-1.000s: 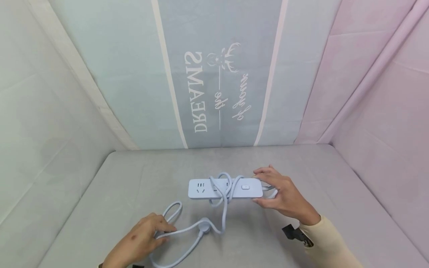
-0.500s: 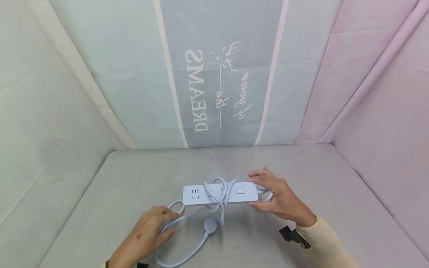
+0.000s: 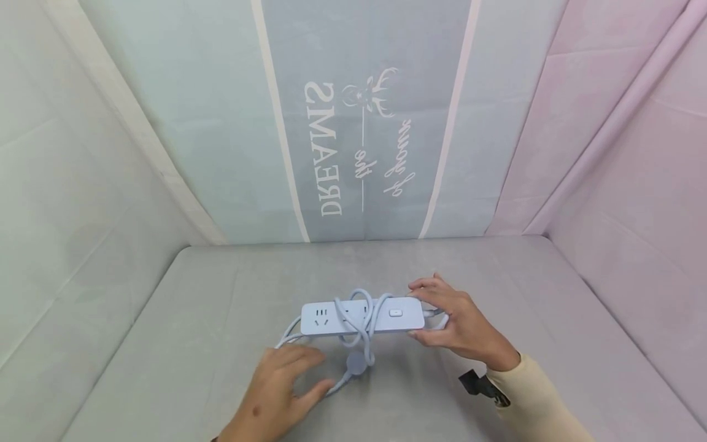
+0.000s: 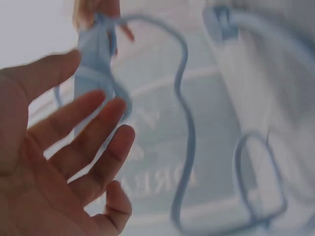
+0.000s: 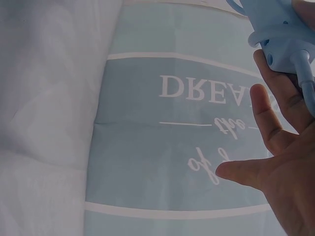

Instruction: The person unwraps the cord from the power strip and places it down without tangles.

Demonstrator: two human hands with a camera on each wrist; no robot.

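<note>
The power strip (image 3: 361, 317) lies on the grey table (image 3: 166, 344), a little nearer the person than 1 second ago, with its cord (image 3: 361, 307) looped over its middle. The right hand (image 3: 453, 322) holds the strip's right end as before, thumb on the near edge and fingers curled over the far edge. The left hand (image 3: 282, 383) has changed most: 1 second ago it gripped a loop of cord at the left, and now it has let go and lies flat on the table with fingers spread, just below the strip. The round plug (image 3: 356, 363) has slid toward the strip and now sits just beside the left thumb, right under the cord wraps; whether the thumb touches the cord running from it cannot be told.

The head view alone shows the whole layout and the printed backdrop (image 3: 359, 141) behind the table. The left wrist view shows what the head view cannot: the palm side of the left hand (image 4: 59, 162), fingers straight and parted, holding nothing, with the blurred cord (image 4: 184, 147) curving beyond them. The right wrist view shows the underside of the right hand (image 5: 280, 162), with the strip's end (image 5: 278, 29) resting against the fingers (image 5: 268, 113) and the cord leaving it there.
</note>
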